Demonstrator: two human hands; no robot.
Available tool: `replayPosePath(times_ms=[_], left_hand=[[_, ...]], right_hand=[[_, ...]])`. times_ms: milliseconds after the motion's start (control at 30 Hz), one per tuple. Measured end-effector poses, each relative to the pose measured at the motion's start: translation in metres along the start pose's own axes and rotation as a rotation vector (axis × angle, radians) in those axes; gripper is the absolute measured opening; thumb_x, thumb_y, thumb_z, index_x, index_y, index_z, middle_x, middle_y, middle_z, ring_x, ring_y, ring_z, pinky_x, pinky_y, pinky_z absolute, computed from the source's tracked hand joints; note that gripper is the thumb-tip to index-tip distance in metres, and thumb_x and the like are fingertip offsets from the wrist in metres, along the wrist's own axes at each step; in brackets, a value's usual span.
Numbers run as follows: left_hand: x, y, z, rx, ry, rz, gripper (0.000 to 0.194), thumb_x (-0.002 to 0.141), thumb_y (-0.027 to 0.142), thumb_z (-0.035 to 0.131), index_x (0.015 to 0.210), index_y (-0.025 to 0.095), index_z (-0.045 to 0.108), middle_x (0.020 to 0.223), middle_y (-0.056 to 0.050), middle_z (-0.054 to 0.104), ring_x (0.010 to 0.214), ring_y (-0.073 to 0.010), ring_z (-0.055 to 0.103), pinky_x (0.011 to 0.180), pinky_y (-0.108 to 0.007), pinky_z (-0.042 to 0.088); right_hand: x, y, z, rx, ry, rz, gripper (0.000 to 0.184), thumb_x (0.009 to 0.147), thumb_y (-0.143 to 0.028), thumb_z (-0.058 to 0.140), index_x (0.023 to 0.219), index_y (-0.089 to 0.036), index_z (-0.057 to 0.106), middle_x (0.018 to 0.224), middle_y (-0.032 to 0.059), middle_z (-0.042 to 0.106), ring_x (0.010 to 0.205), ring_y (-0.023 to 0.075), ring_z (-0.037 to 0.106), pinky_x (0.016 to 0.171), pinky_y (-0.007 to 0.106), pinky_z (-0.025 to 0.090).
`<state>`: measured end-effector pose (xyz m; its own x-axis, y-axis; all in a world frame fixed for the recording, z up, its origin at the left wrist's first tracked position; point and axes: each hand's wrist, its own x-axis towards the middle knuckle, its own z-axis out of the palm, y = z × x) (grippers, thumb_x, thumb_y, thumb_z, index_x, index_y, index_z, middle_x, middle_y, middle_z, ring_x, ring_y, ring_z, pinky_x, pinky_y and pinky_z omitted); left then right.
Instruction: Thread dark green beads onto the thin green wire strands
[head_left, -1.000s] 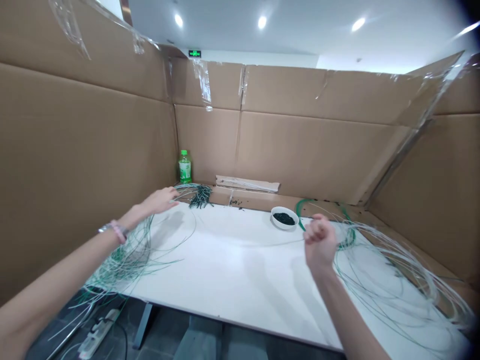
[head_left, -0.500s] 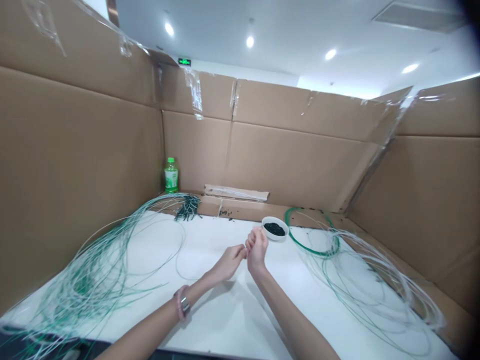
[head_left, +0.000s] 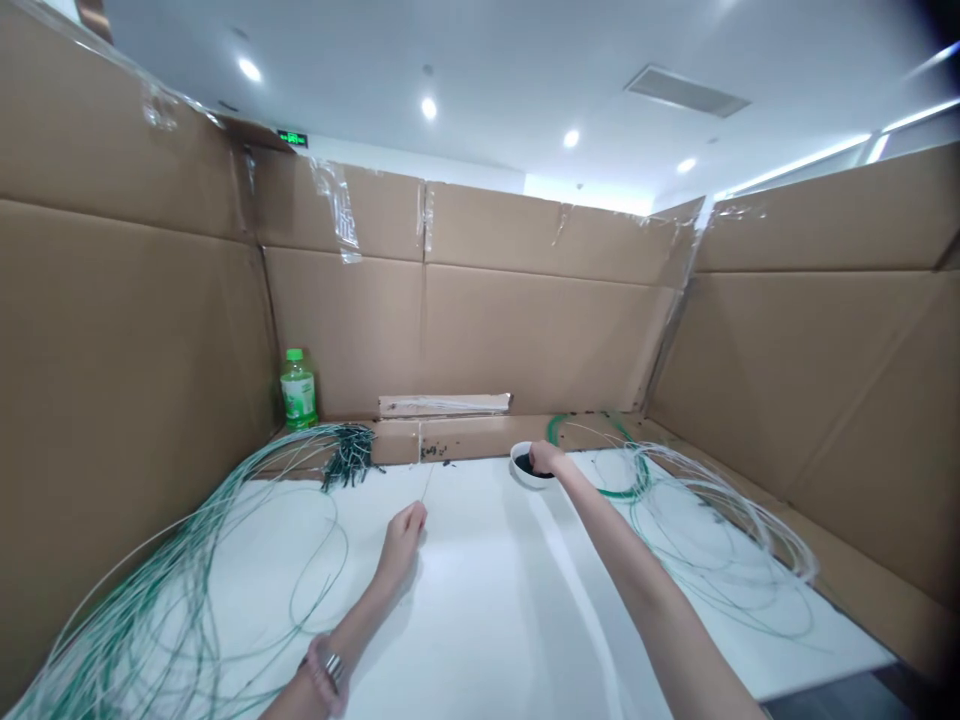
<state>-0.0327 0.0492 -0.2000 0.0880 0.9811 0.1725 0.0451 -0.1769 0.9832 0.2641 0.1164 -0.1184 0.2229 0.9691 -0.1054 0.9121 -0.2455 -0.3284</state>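
My right hand [head_left: 543, 458] reaches the far side of the table and sits at the rim of a white bowl [head_left: 523, 472], its fingers over the dark small pieces [head_left: 526, 463] inside. My left hand [head_left: 402, 535] rests above the white table [head_left: 480, 610] with its fingers closed, and a thin pale wire [head_left: 427, 484] rises from the fingertips. A large loose bundle of green-and-white wires [head_left: 172, 590] lies to the left of that hand. Another loose coil of the wire [head_left: 712, 530] lies to the right of the bowl.
A pile of dark green cut wire pieces [head_left: 349, 457] lies at the far left of the table. Behind it stands a green-capped plastic bottle [head_left: 298, 390]. Cardboard walls [head_left: 540, 330] enclose the back and sides, with a loose cardboard strip [head_left: 442, 404] at the back.
My hands were together mid-table; now my right hand has moved to the bowl, and my left hand has shifted left. The view has tilted upward.
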Motion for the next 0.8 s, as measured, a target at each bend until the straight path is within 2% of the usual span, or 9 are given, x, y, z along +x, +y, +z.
replayPosePath(times_ms=[133,300,633,800], left_hand=[[0.002,-0.002,0.003,-0.024,0.0,-0.009,0.04,0.079,0.056,0.035,0.061,0.021,0.028,0.055,0.007,0.022,0.048,-0.0077,0.022,0.047,-0.022,0.019],[0.004,0.001,0.002,0.012,-0.016,0.015,0.04,0.079,0.055,0.036,0.059,0.02,0.03,0.055,0.006,0.025,0.051,-0.0085,0.025,0.05,-0.022,0.021],[0.015,-0.008,-0.011,0.139,-0.029,0.104,0.041,0.083,0.05,0.037,0.057,0.019,0.034,0.056,0.004,0.032,0.056,-0.0103,0.032,0.056,-0.025,0.026],[0.019,-0.012,-0.017,0.188,-0.039,0.139,0.041,0.088,0.046,0.043,0.06,0.016,0.041,0.057,0.004,0.037,0.056,-0.0092,0.038,0.057,-0.024,0.033]], right_hand=[[0.003,-0.002,0.01,-0.126,0.003,-0.016,0.032,0.088,-0.032,0.056,0.115,-0.015,0.056,0.116,0.0098,0.057,0.101,0.0192,0.059,0.084,0.037,0.051],[0.004,0.007,0.014,-0.138,0.052,-0.046,0.031,0.088,-0.032,0.056,0.114,-0.015,0.056,0.116,0.0098,0.057,0.101,0.0191,0.059,0.084,0.037,0.051],[0.004,0.03,0.016,0.091,0.141,-0.12,0.028,0.089,-0.032,0.056,0.112,-0.017,0.057,0.115,0.0077,0.058,0.098,0.0181,0.059,0.082,0.035,0.052],[-0.006,0.025,0.018,0.269,0.131,-0.185,0.027,0.089,-0.033,0.054,0.11,-0.017,0.058,0.113,0.0069,0.059,0.095,0.0173,0.06,0.08,0.034,0.052]])
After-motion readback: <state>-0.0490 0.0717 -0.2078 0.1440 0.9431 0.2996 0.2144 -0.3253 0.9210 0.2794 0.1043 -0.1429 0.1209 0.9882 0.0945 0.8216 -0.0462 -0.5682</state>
